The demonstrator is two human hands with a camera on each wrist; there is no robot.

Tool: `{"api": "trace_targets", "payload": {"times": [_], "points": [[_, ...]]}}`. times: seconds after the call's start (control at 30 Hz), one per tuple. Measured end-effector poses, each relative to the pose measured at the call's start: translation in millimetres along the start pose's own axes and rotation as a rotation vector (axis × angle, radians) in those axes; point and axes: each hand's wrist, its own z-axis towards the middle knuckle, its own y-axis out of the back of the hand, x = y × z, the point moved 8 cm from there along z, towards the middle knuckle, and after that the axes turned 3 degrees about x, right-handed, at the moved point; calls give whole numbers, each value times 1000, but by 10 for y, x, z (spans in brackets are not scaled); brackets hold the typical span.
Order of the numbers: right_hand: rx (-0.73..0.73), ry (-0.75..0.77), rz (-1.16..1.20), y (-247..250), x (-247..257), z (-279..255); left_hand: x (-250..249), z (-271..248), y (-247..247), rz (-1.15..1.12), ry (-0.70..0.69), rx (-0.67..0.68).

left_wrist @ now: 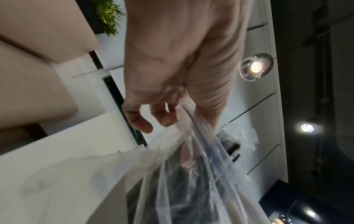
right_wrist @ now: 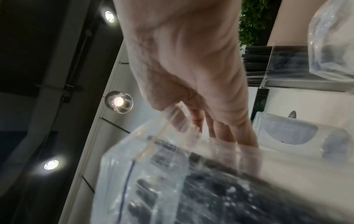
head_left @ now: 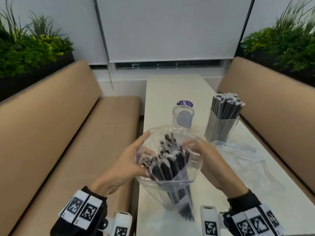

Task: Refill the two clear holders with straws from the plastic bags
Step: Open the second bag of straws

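Two hands hold one plastic bag (head_left: 170, 169) upright just above the near end of the worktop (head_left: 265, 201), its mouth pulled wide. Left hand (head_left: 126, 166) pinches the bag's left rim, film bunched between thumb and fingers in the left wrist view; right hand (head_left: 206, 155) curls over the right rim with its fingers (right_wrist: 226, 133) dipping inside. So each grip is clamped on the bag, not yet on the dark straws (head_left: 168, 164) standing inside, long axis near vertical, tips toward the opening. Right fingers look nearest the straw tips, so that hand would likely draw them. Beside it lies a flat empty bag (head_left: 245, 155). Straight ahead, beyond the bag's mouth, stands the empty round holder (head_left: 183, 119); right of that, the square holder (head_left: 221, 128) is already packed
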Motion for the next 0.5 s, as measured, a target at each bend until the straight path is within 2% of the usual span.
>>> {"api": "trace_targets", "payload": {"times": [0.07,0.13,0.2,0.3,0.37,0.43,0.5], "points": [[37,78,-49,-38,88,11,-124,-6,-101,-25,-82,-30],[161,127,-130,-170,168,5,-238,-27,-274,-5,-149,-5],[217,154,-140,-218,232,-16,-244,-56,-375,47,-159,24],[97,178,-26,0,263,-3,-222,-132,-237,58,-96,54],[24,147,53,149,172,0,-310,-172,-107,-47,-135,48],[35,93,122,129,51,9,-357,-151,-48,-59,-131,16],[75,64,120,13,-22,37,-330,-59,-133,58,-85,30]]}}
